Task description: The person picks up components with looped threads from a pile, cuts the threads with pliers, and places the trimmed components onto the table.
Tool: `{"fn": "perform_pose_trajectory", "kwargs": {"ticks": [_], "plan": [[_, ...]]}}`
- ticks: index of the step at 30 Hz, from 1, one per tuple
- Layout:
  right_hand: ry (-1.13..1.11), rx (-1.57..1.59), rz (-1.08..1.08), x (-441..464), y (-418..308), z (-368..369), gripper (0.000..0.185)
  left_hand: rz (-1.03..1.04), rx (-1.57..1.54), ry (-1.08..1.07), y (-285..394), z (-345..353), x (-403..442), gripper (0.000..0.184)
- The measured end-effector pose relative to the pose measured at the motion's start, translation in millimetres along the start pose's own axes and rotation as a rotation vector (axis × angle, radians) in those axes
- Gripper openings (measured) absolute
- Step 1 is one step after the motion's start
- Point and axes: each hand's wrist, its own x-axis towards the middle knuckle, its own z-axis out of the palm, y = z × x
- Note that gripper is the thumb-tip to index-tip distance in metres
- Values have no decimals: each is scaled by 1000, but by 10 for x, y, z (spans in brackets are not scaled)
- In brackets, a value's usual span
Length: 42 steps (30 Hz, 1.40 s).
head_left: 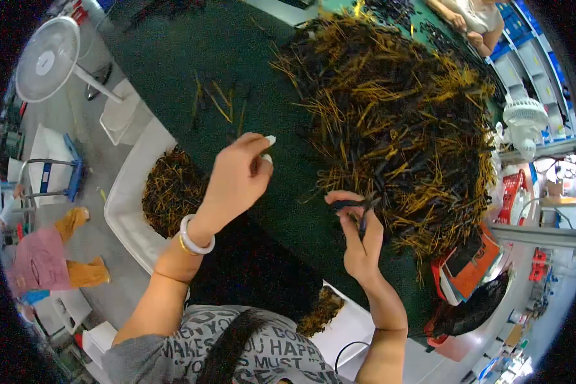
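My left hand [240,176] is over the dark green work surface [272,211], with white covers on two fingertips. Its thumb and forefinger stand apart, and I see nothing between them. At the near edge of a large pile of black and yellow strands [403,121], my right hand [361,246] is closed on a short black strip [347,204]. Other dark pieces by those fingers blend into the pile. A few loose strands [221,99] lie on the surface beyond my left hand.
A white bin [125,192] of similar strands stands at the left, and another white container [355,320] is near my body. Orange and red trays [470,262] sit at the right. Across the table are a co-worker's hands [464,29]. A fan [48,61] stands at left.
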Motion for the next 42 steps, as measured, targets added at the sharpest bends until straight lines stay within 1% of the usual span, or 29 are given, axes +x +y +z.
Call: {"fn": "perform_pose_trajectory", "kwargs": {"ticks": [2,3,4,5,6,7,9,10,13,14,16,17,18,20,21,23,25,26,28,29,30,31,32,35,36,37,39,41,42], "plan": [[21,17,-74,-4,66,13,24,221,173,66,-107,123,-25,30],[13,17,-21,-5,71,11,22,179,152,-52,-108,171,-63,33],[19,9,27,-1,22,3,21,244,120,-86,-113,258,-108,30],[17,4,66,11,-6,12,21,211,80,-160,-102,381,-172,30],[46,12,24,30,24,37,20,248,100,-233,-75,472,-215,32],[13,-27,59,42,-21,18,22,311,234,-184,-95,633,-271,32],[71,18,15,96,45,66,22,292,288,-295,-162,838,-210,32],[68,-11,13,140,38,72,23,356,313,-242,-161,792,-165,28],[135,-71,79,361,173,87,28,375,130,-125,-271,834,200,14],[143,-119,123,442,13,156,31,380,-20,6,-253,727,338,12],[431,-285,315,617,123,245,36,335,-321,49,-237,608,640,10],[63,-186,161,824,74,112,42,391,-440,148,-243,590,818,7],[55,-192,170,855,-68,162,42,379,-445,151,-146,394,882,7],[242,-314,313,901,102,250,43,354,-659,71,-99,245,1018,8],[242,-300,297,921,179,319,43,368,-643,75,-81,205,1028,8],[380,-198,158,1011,181,423,39,335,-815,5,-32,264,1065,11],[137,-398,115,1052,162,273,32,287,-776,-40,-8,272,1135,17],[212,-473,31,1049,127,303,28,269,-737,-102,22,227,1157,20],[78,-165,201,1175,-235,346,23,-71,-817,-299,47,133,1231,26],[-21,-190,234,1226,-312,295,23,-246,-931,-311,69,49,1300,22],[-52,66,186,1264,-186,330,22,-320,-987,-393,-60,77,1394,20],[-155,82,341,1396,-463,301,20,-427,-1185,-384,-93,80,1467,19],[-237,38,345,1346,-430,295,16,-461,-1199,-393,-128,87,1405,21],[-254,311,410,1282,-411,369,23,-448,-1150,-410,-94,42,1331,25],[-237,355,416,1289,-411,385,24,-401,-1183,-516,-160,-4,1348,27],[-227,399,418,1283,-417,416,25,-390,-1249,-492,-141,-44,1352,25],[-209,421,441,1190,-320,344,25,-377,-1285,-443,-114,50,1251,26],[-298,408,400,1189,-314,298,25,-236,-1265,-521,-166,70,1268,26],[-322,406,392,1191,-319,286,25,-268,-1284,-497,-159,84,1250,25]]}}
